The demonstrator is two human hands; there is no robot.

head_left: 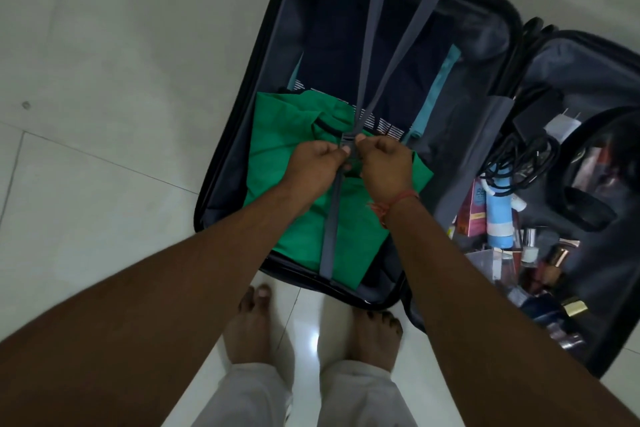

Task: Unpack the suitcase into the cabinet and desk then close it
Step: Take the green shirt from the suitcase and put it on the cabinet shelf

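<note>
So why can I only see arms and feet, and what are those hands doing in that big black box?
The camera sits on the person's head and looks down, so you see only their own arms and feet. The black box is a suitcase lying open on the floor. The left hand and right hand are both pinching the buckle of the grey straps that hold the clothes down. Under the straps lies a green shirt on darker clothes. The other half holds black cables, a blue bottle and small cosmetics.
</note>
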